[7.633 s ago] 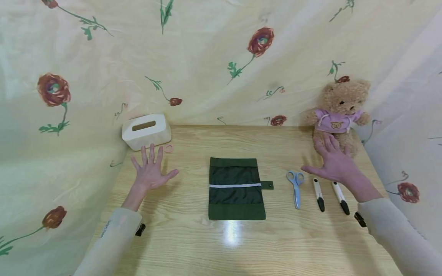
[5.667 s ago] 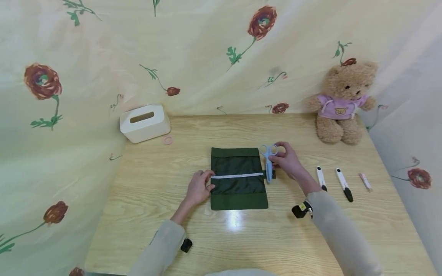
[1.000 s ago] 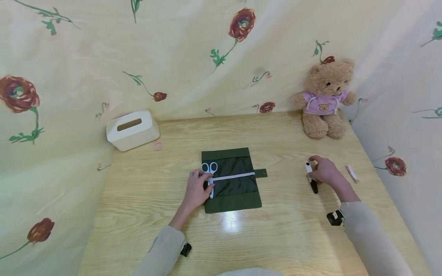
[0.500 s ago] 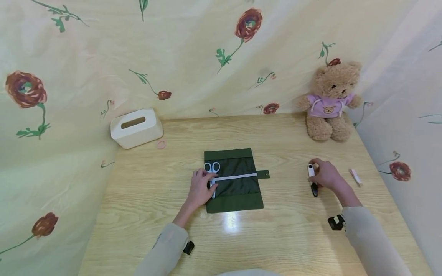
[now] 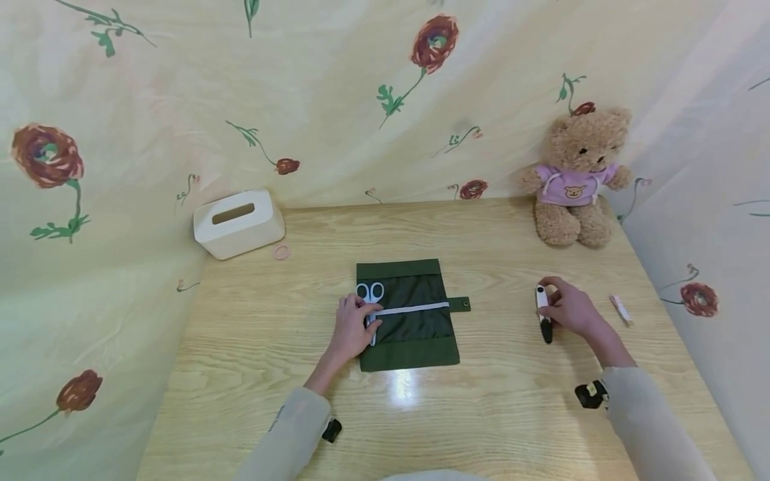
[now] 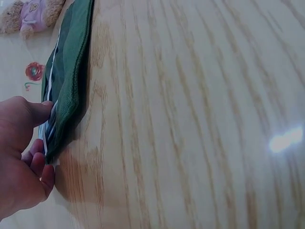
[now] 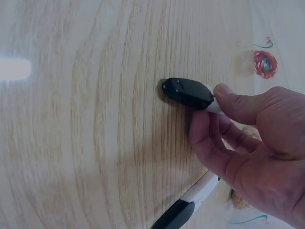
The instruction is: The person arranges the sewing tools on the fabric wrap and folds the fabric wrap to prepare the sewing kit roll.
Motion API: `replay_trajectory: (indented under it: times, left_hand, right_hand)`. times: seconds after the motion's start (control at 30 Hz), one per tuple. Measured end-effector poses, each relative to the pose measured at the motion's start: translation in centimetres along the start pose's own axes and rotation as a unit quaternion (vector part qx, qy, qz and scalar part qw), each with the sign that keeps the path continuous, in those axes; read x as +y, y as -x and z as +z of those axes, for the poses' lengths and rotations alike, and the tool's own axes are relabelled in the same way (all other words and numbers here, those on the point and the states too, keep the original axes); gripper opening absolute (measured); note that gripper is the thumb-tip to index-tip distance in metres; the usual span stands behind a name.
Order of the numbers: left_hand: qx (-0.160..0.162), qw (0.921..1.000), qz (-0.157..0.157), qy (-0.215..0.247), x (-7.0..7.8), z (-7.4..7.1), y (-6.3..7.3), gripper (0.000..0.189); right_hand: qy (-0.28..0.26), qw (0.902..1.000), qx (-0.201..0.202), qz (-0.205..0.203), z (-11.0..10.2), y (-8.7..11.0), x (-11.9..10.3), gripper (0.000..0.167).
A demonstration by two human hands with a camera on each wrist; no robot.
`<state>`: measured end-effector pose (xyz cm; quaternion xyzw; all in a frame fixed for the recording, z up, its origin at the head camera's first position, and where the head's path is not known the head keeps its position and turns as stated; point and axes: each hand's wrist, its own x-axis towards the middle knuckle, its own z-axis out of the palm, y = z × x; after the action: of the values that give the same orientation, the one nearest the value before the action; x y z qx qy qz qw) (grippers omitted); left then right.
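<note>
A dark green fabric roll-up pouch (image 5: 415, 327) lies unrolled on the table, a white elastic strip (image 5: 415, 308) across it. Light-blue scissors (image 5: 370, 292) lie along its left side, their middle partly hidden by my left hand (image 5: 353, 331). That hand pinches the pouch's left edge beside the scissors; in the left wrist view the thumb is on top and the fingers are at the edge. My right hand (image 5: 571, 308) grips a slim white-and-black tool, which looks like a utility knife (image 5: 543, 307). A second such knife (image 7: 195, 191) lies near it in the right wrist view.
A small pink-and-white item (image 5: 621, 310) lies right of my right hand. A teddy bear (image 5: 574, 187) in a purple top sits at the back right. A white tissue box (image 5: 240, 230) and a pink ring (image 5: 281, 251) are at the back left. Flowered cloth hangs behind the table.
The scissors have gone from the table's right side onto the pouch's left side. My right hand has let them go and now holds the knife. Over the last half second little moved.
</note>
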<state>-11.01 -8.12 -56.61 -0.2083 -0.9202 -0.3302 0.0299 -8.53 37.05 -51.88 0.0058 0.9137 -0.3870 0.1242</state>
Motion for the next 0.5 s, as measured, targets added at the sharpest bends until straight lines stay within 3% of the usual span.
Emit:
replay_trajectory:
  times: [0.2,0.5]
  left_hand:
    - [-0.01,0.9996,-0.022,0.011,0.1,0.1,0.0,0.02]
    - [-0.022,0.9987,-0.039,0.024,0.2,0.0,-0.2,0.02]
  right_hand:
    - [-0.056,0.998,0.006,-0.029,0.5,-0.4,-0.5,0.053]
    - [-0.113,0.9925,0.003,-0.048,2.1,-2.7,-3.7,0.056]
